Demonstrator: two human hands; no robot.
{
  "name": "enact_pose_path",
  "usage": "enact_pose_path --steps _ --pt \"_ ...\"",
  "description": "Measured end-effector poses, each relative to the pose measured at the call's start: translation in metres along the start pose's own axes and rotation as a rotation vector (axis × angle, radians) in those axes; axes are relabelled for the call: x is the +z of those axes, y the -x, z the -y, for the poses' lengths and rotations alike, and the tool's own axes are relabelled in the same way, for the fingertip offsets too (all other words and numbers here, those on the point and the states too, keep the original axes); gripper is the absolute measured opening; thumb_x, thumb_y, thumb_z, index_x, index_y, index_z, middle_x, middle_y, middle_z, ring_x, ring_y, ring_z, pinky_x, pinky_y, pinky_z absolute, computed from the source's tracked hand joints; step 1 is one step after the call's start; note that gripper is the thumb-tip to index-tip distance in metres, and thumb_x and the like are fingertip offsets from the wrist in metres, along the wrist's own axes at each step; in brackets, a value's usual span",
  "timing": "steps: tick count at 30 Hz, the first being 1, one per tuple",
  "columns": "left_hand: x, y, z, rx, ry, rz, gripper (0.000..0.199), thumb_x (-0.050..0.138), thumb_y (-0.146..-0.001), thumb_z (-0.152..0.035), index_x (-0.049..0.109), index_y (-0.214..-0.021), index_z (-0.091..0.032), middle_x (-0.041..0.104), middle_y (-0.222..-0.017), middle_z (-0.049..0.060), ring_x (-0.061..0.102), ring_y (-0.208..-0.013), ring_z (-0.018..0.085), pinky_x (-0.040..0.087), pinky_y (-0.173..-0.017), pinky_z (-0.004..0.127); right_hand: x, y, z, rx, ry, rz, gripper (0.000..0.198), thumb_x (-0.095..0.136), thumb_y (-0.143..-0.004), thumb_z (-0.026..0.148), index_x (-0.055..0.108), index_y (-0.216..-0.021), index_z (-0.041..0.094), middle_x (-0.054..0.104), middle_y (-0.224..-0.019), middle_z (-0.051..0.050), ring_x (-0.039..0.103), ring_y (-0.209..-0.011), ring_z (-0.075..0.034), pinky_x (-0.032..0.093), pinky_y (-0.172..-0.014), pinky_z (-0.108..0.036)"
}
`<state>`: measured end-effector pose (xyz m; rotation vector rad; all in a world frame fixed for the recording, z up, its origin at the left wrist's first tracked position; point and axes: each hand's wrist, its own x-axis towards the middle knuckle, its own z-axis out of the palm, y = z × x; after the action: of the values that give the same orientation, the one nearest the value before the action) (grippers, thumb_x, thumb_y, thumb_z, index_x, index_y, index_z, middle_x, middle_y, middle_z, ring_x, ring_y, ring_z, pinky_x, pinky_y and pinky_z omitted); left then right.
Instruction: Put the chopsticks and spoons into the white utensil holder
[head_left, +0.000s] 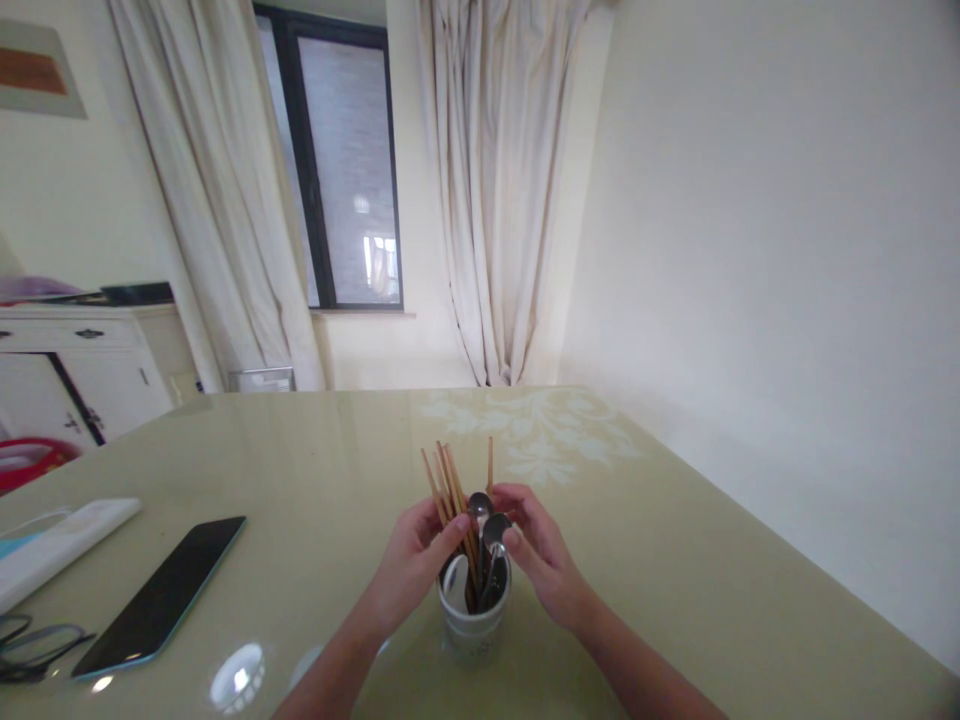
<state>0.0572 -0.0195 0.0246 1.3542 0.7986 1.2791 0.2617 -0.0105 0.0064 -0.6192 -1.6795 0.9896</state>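
A white cup (474, 628) stands on the table between my hands, holding chopsticks, metal spoons and a pale, rounded piece that may be a white spoon (455, 582). My left hand (416, 560) is curled round the left side of a bundle of wooden chopsticks (448, 480), its thumb lying across them. My right hand (546, 555) closes in from the other side, its thumb against the bowl of a metal spoon (496, 530). A second metal spoon (481, 505) and a lone chopstick (490, 462) rise near its fingertips. Some fingertips are hidden behind the utensils.
The table (712, 620) has a glossy top with a leaf pattern at its far end. On the left lie a black-screened phone or tablet (169, 595), a white power strip-like object (71, 545) and dark cables or glasses (41, 645). A wall (787, 300) borders the right side.
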Motion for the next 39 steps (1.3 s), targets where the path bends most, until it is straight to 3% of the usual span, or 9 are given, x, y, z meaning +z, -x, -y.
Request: enact_pose_path --steps 4,8,15,21,27,36,39 --pt "0.000 0.001 -0.002 -0.006 -0.004 0.000 0.043 0.079 -0.088 -0.055 0.080 -0.108 -0.017 0.084 -0.105 0.011 0.077 -0.098 0.026 0.061 -0.090 0.034 0.002 -0.001 0.007 -0.042 0.040 0.021 0.042 0.056 -0.107 0.054 0.065 -0.138 0.029 0.068 -0.125 -0.009 0.066 -0.116 -0.027 0.051 -0.102 -0.041" --pt "-0.003 0.000 0.000 0.000 -0.018 0.001 0.039 0.081 -0.086 -0.052 0.082 -0.104 -0.017 0.084 -0.098 0.009 0.076 -0.091 0.024 0.060 -0.083 0.032 0.006 -0.003 0.016 -0.109 0.073 0.038 0.040 0.062 -0.104 0.052 0.070 -0.135 0.028 0.070 -0.121 -0.009 0.066 -0.114 -0.027 0.052 -0.100 -0.040" --pt "0.001 0.002 -0.004 0.012 -0.009 -0.036 0.040 0.085 -0.082 -0.051 0.083 -0.102 -0.017 0.084 -0.097 0.009 0.077 -0.089 0.025 0.061 -0.084 0.033 0.017 -0.005 0.023 -0.078 0.153 -0.117 0.028 0.076 -0.096 0.042 0.076 -0.117 0.025 0.074 -0.108 -0.008 0.069 -0.101 -0.025 0.055 -0.090 -0.037" --pt "0.007 0.005 -0.006 -0.032 0.077 0.008 0.040 0.085 -0.083 -0.049 0.081 -0.109 -0.018 0.085 -0.106 0.010 0.078 -0.095 0.025 0.062 -0.095 0.038 0.025 0.001 0.018 -0.025 0.116 -0.224 0.039 0.078 -0.094 0.037 0.067 -0.130 0.025 0.076 -0.098 -0.005 0.071 -0.092 -0.023 0.057 -0.087 -0.035" --pt "0.007 0.003 -0.006 -0.037 0.058 -0.014 0.043 0.087 -0.080 -0.050 0.081 -0.108 -0.018 0.084 -0.107 0.011 0.079 -0.095 0.026 0.062 -0.096 0.040 0.024 0.000 0.021 -0.037 0.146 -0.177 0.030 0.077 -0.094 0.038 0.072 -0.120 0.023 0.077 -0.106 -0.007 0.072 -0.097 -0.024 0.058 -0.089 -0.036" --pt "0.005 0.003 -0.002 -0.043 0.096 -0.064 0.041 0.090 -0.077 -0.048 0.080 -0.103 -0.018 0.084 -0.103 0.010 0.079 -0.096 0.025 0.062 -0.090 0.035 0.026 0.001 0.022 -0.092 0.133 -0.174 0.022 0.071 -0.098 0.034 0.076 -0.117 0.024 0.074 -0.098 -0.006 0.070 -0.087 -0.021 0.058 -0.083 -0.033" --pt "0.005 0.003 -0.002 -0.062 0.111 -0.076 0.048 0.091 -0.076 -0.049 0.079 -0.111 -0.019 0.084 -0.106 0.009 0.078 -0.098 0.025 0.062 -0.091 0.035 0.026 0.002 0.023 -0.092 0.129 -0.162 0.019 0.071 -0.098 0.035 0.075 -0.113 0.024 0.073 -0.095 -0.005 0.069 -0.086 -0.020 0.058 -0.083 -0.033"
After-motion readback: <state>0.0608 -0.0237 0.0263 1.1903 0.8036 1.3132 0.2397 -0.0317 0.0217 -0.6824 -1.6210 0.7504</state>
